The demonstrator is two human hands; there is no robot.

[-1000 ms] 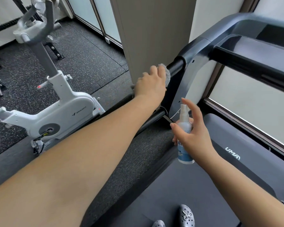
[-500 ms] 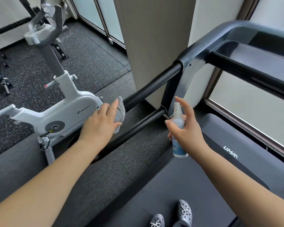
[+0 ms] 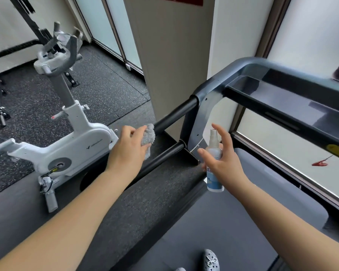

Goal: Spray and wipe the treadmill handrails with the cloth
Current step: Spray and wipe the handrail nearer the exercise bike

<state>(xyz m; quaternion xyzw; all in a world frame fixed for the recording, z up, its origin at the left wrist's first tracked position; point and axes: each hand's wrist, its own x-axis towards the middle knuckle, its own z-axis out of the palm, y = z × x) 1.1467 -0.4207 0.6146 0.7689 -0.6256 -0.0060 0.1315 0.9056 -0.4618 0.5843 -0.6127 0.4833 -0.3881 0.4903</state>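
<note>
Gym floor behind; left hand (image 3: 128, 151) pinched the cloth (image 3: 148, 136) at the handrail's (image 3: 174, 114) near end, rail running far-right.

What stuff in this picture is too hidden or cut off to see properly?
Head view only:
- Spray bottle label: mostly covered by the right hand.
- Cloth: partly bunched inside the left hand.
- Handrail: near end hidden behind that hand.
- Shoes: cut off by the bottom edge.

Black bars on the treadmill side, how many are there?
2. The upper black bar runs from the grey cloth to the frame; the lower black bar sits beneath it. The other side's bars are out of view.
</note>
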